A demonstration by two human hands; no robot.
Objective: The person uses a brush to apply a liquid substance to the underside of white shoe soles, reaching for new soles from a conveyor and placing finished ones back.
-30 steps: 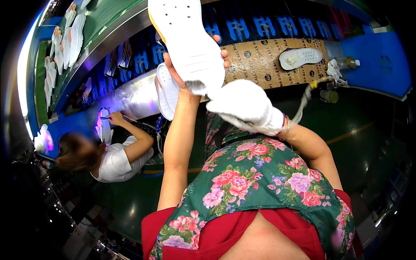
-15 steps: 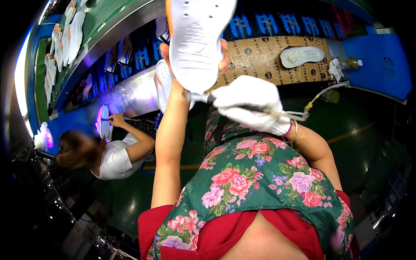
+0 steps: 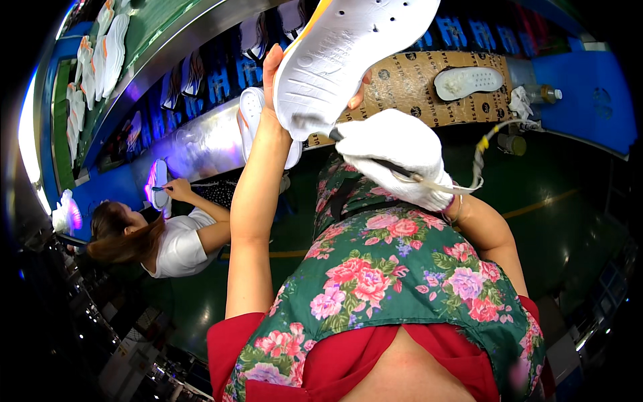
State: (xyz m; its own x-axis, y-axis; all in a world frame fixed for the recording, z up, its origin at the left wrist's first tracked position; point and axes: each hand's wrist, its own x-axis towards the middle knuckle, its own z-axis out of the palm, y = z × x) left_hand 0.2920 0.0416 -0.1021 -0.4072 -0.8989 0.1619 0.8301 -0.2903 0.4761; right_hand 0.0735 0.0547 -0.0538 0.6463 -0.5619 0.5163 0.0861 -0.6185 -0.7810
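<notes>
Left forearm (image 3: 256, 201) stretched up toward left end of brown cardboard (image 3: 435, 110). Bare left hand (image 3: 270, 77) behind white sole (image 3: 338, 70), fingers curled round both edges; palm hidden. Sole held above cardboard's left end. Right arm (image 3: 485, 231) bent; gloved right hand (image 3: 398, 157) on cardboard's near side, closed round dark-handled tool (image 3: 335, 135), grey tip against sole's lower end. Since half second ago: sole tilted, upper end leaning toward cardboard's right; hose (image 3: 479, 164) bowed wider.
</notes>
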